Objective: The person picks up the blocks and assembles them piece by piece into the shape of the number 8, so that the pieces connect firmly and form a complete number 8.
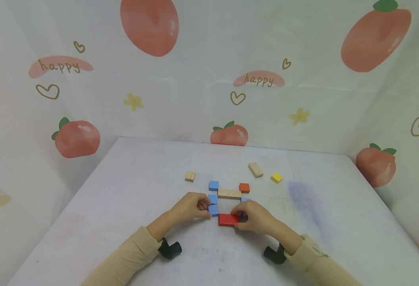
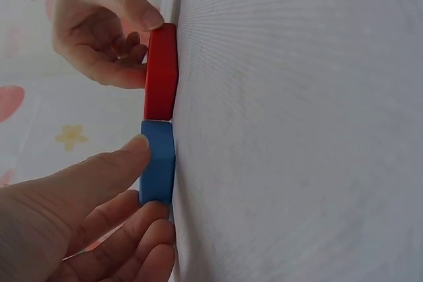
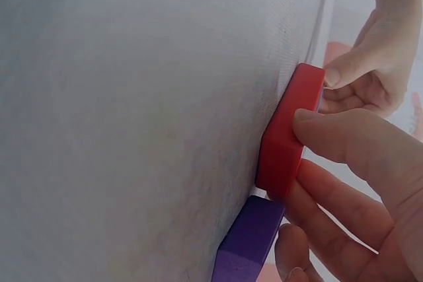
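Note:
A long red block (image 1: 227,219) lies on the table, and my right hand (image 1: 261,218) pinches its right end with the thumb in front and fingers behind. Just left of it is a blue block (image 1: 213,210). My left hand (image 1: 189,206) holds that blue block, its thumb on the near face and its fingers curled at the side. In the left wrist view the blue block (image 2: 157,163) and the red block (image 2: 161,74) stand almost end to end. A purple block (image 3: 248,239), partly behind my right hand in the head view, lies beside the red one.
Behind the hands are two more blue blocks (image 1: 214,185) on the left, a plain wooden bar (image 1: 229,194), an orange-red block (image 1: 244,188) and a partly hidden blue block (image 1: 245,199). Farther back lie a ridged wooden piece (image 1: 190,176), a wooden block (image 1: 255,170) and a yellow block (image 1: 276,178).

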Demonstrator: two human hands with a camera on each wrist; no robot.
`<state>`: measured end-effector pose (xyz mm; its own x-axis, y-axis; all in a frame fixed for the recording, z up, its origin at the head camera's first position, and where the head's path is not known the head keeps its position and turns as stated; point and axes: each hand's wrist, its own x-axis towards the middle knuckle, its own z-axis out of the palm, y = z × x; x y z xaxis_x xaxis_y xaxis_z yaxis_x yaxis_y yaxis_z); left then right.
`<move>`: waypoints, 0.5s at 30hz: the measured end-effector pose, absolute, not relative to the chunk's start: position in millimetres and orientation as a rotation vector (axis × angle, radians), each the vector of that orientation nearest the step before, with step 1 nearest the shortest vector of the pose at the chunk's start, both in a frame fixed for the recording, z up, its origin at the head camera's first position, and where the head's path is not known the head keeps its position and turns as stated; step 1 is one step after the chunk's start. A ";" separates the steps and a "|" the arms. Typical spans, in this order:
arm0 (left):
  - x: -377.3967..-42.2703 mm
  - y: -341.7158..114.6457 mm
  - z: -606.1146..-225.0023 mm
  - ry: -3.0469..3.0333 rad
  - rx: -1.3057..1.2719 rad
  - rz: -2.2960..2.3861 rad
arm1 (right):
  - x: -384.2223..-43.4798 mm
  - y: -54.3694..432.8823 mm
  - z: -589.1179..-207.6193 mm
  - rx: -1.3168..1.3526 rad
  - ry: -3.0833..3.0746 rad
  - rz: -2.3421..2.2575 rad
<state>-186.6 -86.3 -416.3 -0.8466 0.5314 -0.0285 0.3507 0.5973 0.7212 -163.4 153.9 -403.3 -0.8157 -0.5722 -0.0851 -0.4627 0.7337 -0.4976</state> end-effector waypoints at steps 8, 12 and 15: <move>-186.8 -85.7 -416.4 2.595 0.722 1.089 | -163.6 155.3 -402.8 -0.846 2.695 -0.700; -186.9 -85.6 -416.3 2.593 0.720 1.088 | -163.8 156.1 -403.5 -0.864 2.702 -0.699; -186.8 -85.6 -416.1 2.591 0.719 1.089 | -163.8 156.3 -404.0 -0.875 2.706 -0.694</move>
<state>-186.8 -85.6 -416.1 -0.8502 0.5257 -0.0294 0.3468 0.6012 0.7199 -163.8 156.3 -404.0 -0.8005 -0.5966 -0.0568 -0.4955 0.7122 -0.4972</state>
